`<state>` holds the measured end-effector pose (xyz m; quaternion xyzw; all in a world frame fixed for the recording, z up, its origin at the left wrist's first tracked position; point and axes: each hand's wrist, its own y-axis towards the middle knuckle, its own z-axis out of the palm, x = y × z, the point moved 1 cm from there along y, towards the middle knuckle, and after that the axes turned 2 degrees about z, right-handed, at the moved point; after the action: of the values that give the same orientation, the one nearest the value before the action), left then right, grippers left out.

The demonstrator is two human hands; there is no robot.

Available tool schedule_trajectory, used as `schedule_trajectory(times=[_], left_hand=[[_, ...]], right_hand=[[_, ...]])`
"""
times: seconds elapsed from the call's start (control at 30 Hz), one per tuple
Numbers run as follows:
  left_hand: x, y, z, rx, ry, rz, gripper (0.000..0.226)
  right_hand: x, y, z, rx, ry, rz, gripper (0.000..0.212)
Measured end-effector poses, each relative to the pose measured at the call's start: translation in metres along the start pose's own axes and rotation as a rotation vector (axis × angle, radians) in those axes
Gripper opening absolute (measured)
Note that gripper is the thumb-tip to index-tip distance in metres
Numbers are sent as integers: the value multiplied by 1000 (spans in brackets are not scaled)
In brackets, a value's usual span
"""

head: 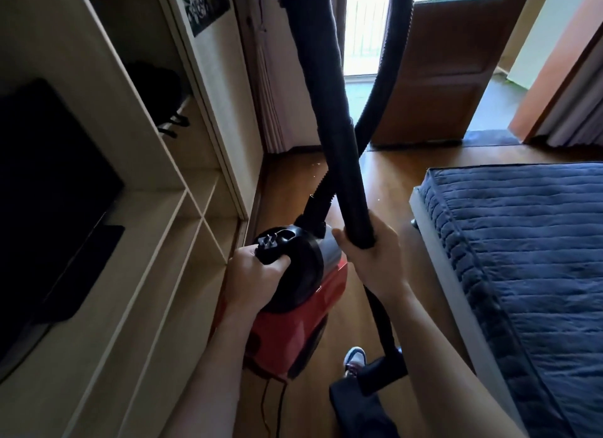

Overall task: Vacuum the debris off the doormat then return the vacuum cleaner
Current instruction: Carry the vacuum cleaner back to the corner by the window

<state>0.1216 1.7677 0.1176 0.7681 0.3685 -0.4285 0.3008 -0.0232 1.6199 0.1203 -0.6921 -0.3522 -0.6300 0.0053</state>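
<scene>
Two hands share the load: the left hand (257, 274) has its fingers curled tight round the black top handle (284, 235) of the red canister vacuum cleaner (293, 333), which appears lifted clear of the brown wooden floor (287, 183), while the right hand (372, 258), just right of the canister, wraps fingers and thumb round the black rigid wand (329, 127). Above the canister the black ribbed hose (396, 45) loops high and crosses behind the wand; below and right of the canister the black floor head (381, 375) dangles beside a white and blue shoe (355, 359). The doormat, which I take to be the dark strip (489, 137) at the threshold of the brown wooden door (440, 78), lies well ahead of the canister and to its right, so this looks like the approach, with no vacuuming begun. Several things could go wrong. A thin black cord (265, 405) hangs under the canister near the feet, and a step on it could jerk the machine or trip the person. The pale wooden shelf unit (163, 241) stands close on the canister's left and the bed with the dark blue quilted cover (522, 258) close on its right, so a swing in this narrow passage could knock either. The tall hose loop might snag the door edge, and the dangling head could bang a shin.
</scene>
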Motion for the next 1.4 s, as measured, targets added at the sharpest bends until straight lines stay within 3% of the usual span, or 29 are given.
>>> schedule_trajectory(times=[0.07, 0.17, 0.37, 0.67, 0.8, 0.9, 0.97, 1.1, 1.27, 1.4], left_hand=[[0, 32, 15, -14, -3, -1, 26], [-8, 89, 45, -12, -24, -27, 24], [-41, 202, 113, 5, -5, -22, 25], [-64, 313, 182, -30, 15, 18, 24], [-61, 357, 213, -16, 5, 48, 30], [-52, 395, 232, 14, 27, 43, 22], [-48, 424, 246, 29, 51, 49, 21], [-47, 492, 272, 3, 34, -2, 39], [-41, 601, 307, 58, -9, -50, 24], [-45, 684, 331, 86, -1, -26, 33]], right_hand=[[-22, 28, 5, -8, -12, -16, 44], [-56, 80, 11, -4, 38, 11, 26], [-109, 195, 6, 57, 95, 27, 31], [-175, 314, -12, 69, 126, 5, 21], [-206, 358, -14, 45, 93, 22, 25], [-231, 388, -13, 62, 108, 39, 25], [-249, 413, -9, 59, 103, 50, 35], [-285, 476, 5, 31, 16, 68, 43], [-325, 578, 33, 6, -44, 82, 30], [-352, 656, 51, -28, -90, 95, 24]])
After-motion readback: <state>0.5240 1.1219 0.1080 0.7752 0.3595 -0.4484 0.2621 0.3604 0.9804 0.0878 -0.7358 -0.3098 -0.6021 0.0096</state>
